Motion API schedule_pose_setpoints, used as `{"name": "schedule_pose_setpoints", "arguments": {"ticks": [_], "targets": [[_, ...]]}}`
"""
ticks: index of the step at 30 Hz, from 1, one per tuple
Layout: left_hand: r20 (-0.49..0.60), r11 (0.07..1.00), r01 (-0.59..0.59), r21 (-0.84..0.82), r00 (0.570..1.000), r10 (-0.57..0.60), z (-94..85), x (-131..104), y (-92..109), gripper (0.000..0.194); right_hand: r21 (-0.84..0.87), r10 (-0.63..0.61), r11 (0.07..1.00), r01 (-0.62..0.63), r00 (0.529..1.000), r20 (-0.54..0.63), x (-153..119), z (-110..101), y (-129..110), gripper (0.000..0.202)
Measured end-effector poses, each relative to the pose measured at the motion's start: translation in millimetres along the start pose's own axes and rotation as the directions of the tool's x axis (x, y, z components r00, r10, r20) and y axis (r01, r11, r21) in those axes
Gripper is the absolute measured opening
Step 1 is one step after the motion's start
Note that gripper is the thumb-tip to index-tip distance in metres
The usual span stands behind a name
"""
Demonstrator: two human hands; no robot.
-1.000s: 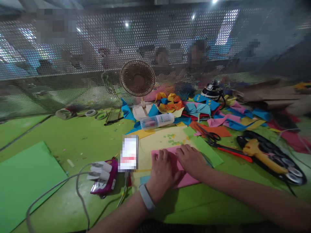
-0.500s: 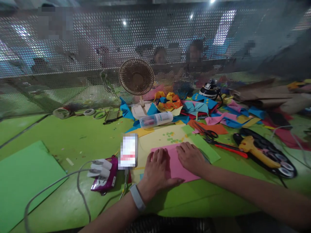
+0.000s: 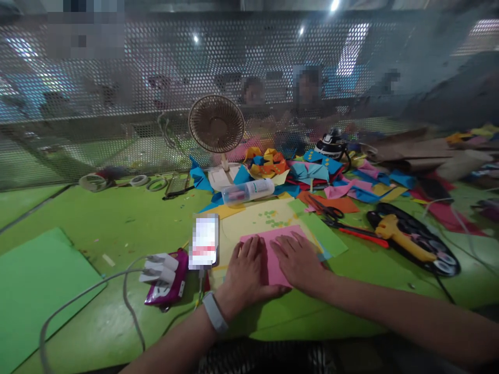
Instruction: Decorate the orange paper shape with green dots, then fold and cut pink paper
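1. Nearest, the left wrist is being circled by a grey band (image 3: 215,313).
2. A sheet of pink paper (image 3: 273,267) is being held flat on the green table (image 3: 136,221), directly in front of the person. Its left part is being covered by the left hand (image 3: 246,272), which is being laid palm down with the fingers outstretched and close together, the thumb spread toward the right. Its right part is being covered by the right hand (image 3: 300,262), palm down, with the fingers straightened and slightly spread. A pink strip is being left visible between the hands.
3. To the left, white plugs (image 3: 159,270) are being supported by a purple case (image 3: 178,285), and a green sheet (image 3: 35,285) is being crossed by a grey cable (image 3: 93,291).
4. Beside the papers, a phone (image 3: 204,241) is being shown with its screen blurred. A pale yellow sheet (image 3: 241,223) is being partly covered by the pink paper.
5. To the right, a yellow glue gun (image 3: 405,241) is being borne by a black tray (image 3: 413,221); scissors (image 3: 329,212) are being seen nearby.
6. Beyond, a bottle (image 3: 248,192) is being backed by folded coloured papers (image 3: 268,163) and a fan (image 3: 217,124).
7. Farthest, people are being dimly seen through a perforated screen (image 3: 156,67).
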State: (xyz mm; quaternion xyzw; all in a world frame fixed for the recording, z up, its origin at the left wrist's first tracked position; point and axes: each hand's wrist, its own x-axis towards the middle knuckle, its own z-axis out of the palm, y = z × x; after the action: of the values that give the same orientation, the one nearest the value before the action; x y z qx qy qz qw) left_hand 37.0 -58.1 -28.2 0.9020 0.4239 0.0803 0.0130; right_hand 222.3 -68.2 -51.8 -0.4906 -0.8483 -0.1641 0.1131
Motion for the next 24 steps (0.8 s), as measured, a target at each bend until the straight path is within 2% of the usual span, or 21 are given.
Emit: {"name": "schedule_pose_setpoints", "arguments": {"ticks": [7,12,16,18,20,22,24], "targets": [[0.015,1.000,-0.010,-0.016,1.000,0.010,-3.4,-4,-3,0.108,-0.044,0.029,0.999,-0.028,0.999,0.027,-23,-6,30,0.040],[0.025,1.000,-0.015,-0.006,1.000,0.015,-5.0,-11,-9,0.104,-0.066,-0.016,0.998,0.018,0.999,0.032,-44,-5,50,0.040],[0.029,1.000,-0.005,0.017,1.000,0.004,-8.7,-20,-14,0.102,-0.037,-0.042,0.998,0.042,0.999,0.004,-52,-7,57,0.040],[0.042,1.000,-0.014,0.026,0.999,0.012,-11.8,-23,-15,0.100,0.040,-0.093,0.995,0.093,0.996,-0.008,-51,-15,57,0.039],[0.055,0.999,-0.030,0.027,0.998,0.029,-14.6,-24,-15,0.098,0.157,-0.193,0.970,0.188,0.981,0.018,-47,-26,57,0.040],[0.053,0.999,-0.042,0.024,0.998,0.041,-16.8,-24,-14,0.097,0.271,-0.316,0.919,0.288,0.947,0.065,-44,-36,56,0.046],[0.036,0.999,-0.047,0.018,0.998,0.046,-18.7,-24,-13,0.095,0.314,-0.395,0.881,0.355,0.915,0.075,-42,-42,55,0.045]]}}
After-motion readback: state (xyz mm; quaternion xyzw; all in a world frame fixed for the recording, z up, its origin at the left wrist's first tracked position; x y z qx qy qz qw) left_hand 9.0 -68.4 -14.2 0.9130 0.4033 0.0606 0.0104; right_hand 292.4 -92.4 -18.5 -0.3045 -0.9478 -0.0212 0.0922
